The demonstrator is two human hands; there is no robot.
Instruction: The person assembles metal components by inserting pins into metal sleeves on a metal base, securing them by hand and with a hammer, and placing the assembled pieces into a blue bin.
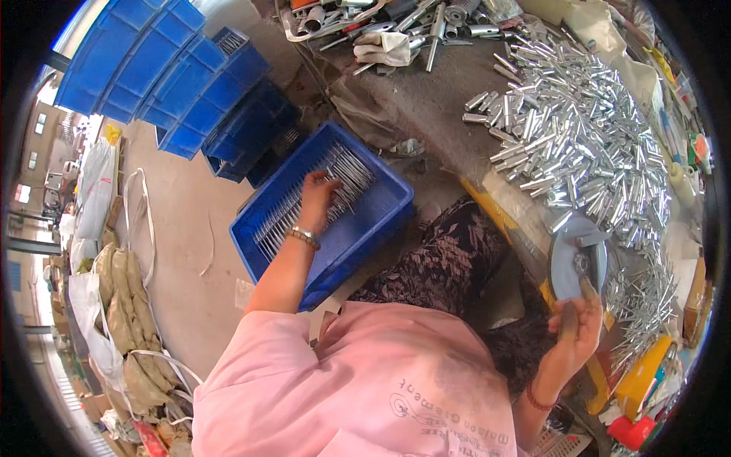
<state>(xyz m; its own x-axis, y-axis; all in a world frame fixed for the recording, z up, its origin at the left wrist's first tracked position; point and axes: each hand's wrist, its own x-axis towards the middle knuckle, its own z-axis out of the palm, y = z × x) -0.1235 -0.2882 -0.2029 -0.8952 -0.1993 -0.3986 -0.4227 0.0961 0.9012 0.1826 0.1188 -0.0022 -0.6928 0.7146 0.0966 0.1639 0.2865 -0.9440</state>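
Observation:
My left hand (317, 202) is inside a blue plastic bin (373, 221), its fingers curled down among thin silvery metal rods (350, 174) laid side by side in rows. What those fingers pinch is hidden. At the right, my right hand (577, 326) is raised beside a grey disc-shaped fixture (565, 263) at the bench edge. Its thumb and index finger are dark-stained and held apart, with the index tip close to the fixture; no part shows between them. Past the fixture lies a large heap of short shiny metal tubes (579, 129), with thin metal pins (647, 297) nearer me.
Stacked blue bins (167, 76) stand at the far left. Mixed metal parts and a white work glove (383, 49) lie at the back of the bench. A yellow bracket (641, 377) and a red object (632, 432) sit at the near right. Brown sacks (133, 343) line the left.

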